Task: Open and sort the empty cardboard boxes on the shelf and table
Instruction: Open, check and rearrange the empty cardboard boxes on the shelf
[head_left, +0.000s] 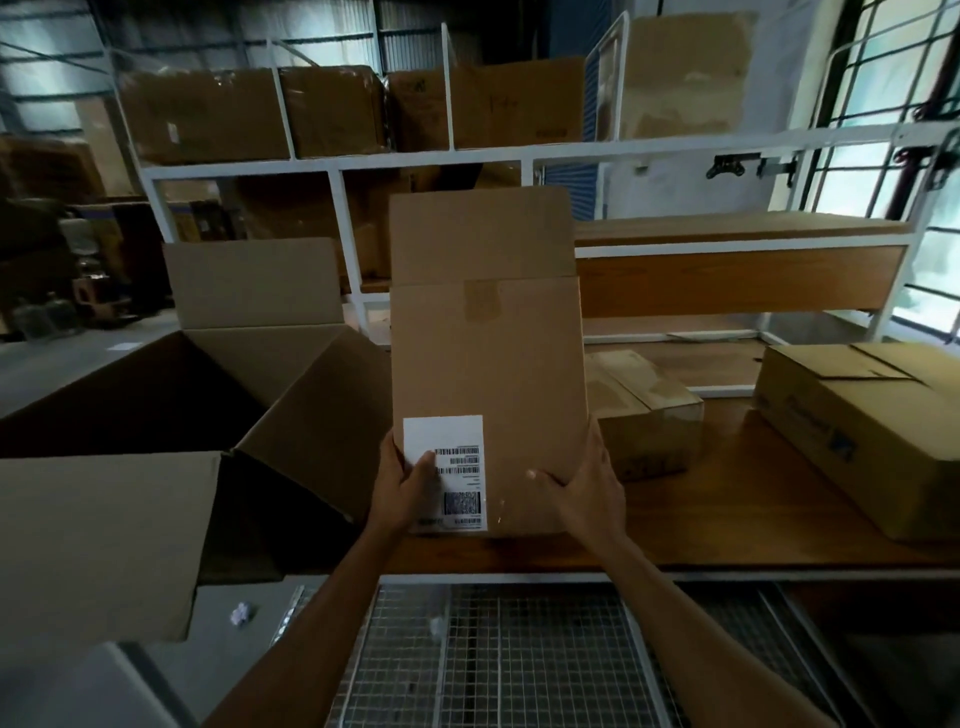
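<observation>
I hold a tall brown cardboard box (488, 353) upright over the wooden table (701, 519), its top flap raised and a white shipping label at its lower left. My left hand (402, 486) grips the box's lower left edge with the thumb on the label. My right hand (587, 480) grips the lower right corner. To the left stands a big open cardboard box (171, 395) with its flaps spread. A small taped box (641, 410) lies behind my right hand. A long closed box (862, 431) rests at the table's right end.
A white metal shelf (467, 156) at the back carries several large brown boxes. A wire mesh rack (493, 660) lies below the table's front edge. A crumpled scrap (243, 613) sits on the floor at the left. Windows are at the right.
</observation>
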